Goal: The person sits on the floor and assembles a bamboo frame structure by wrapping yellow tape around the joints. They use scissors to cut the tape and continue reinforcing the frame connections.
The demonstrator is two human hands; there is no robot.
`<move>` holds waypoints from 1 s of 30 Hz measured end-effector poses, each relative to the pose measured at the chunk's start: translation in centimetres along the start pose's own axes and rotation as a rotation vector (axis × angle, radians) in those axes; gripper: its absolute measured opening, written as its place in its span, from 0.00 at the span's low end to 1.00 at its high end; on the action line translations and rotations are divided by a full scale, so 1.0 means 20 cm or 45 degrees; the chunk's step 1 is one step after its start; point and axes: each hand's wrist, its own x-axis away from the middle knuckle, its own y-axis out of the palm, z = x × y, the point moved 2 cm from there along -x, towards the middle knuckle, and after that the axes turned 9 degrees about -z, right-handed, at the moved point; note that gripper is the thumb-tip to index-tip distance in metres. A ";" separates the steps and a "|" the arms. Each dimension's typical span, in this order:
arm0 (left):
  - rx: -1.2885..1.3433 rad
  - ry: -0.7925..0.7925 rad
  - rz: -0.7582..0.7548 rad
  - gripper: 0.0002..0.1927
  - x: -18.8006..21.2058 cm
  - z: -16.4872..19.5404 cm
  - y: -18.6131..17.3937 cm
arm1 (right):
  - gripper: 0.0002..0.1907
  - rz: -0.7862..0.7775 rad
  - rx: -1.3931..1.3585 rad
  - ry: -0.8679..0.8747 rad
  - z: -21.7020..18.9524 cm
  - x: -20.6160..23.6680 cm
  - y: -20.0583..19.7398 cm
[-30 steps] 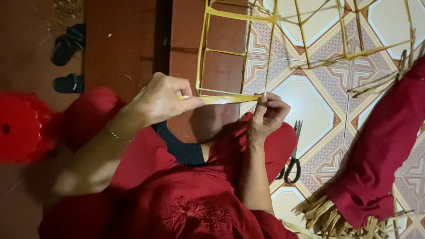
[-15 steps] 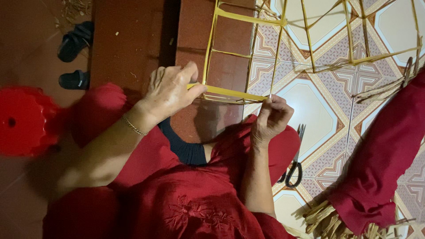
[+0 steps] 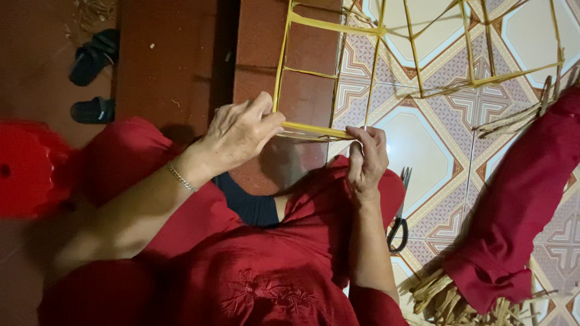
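Patterned floor tiles [image 3: 423,139] lie under a bamboo frame [image 3: 374,66] whose near strip both hands, left [image 3: 241,133] and right [image 3: 365,157], pinch; best held taut, I judge.

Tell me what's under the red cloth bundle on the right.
Pale bamboo strips stick out from under the red cloth at its lower end, and more at its top. Their middle lengths are covered. Patterned floor tiles lie beneath.

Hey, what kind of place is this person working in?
Probably the floor of a home used for handcraft. The floor is patterned tile, a pair of dark sandals lies off to one side, and scissors lie beside a bundle of bamboo strips near the bamboo frame.
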 end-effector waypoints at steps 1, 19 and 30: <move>0.012 -0.014 -0.006 0.07 -0.01 -0.01 0.01 | 0.16 -0.006 0.037 -0.016 0.00 -0.01 -0.01; 0.054 0.004 -0.095 0.06 -0.06 -0.14 0.10 | 0.08 -0.370 0.623 -0.482 0.00 -0.22 -0.14; 0.067 -0.014 0.004 0.11 -0.08 -0.07 0.15 | 0.26 -0.257 -0.372 0.315 0.09 -0.21 -0.14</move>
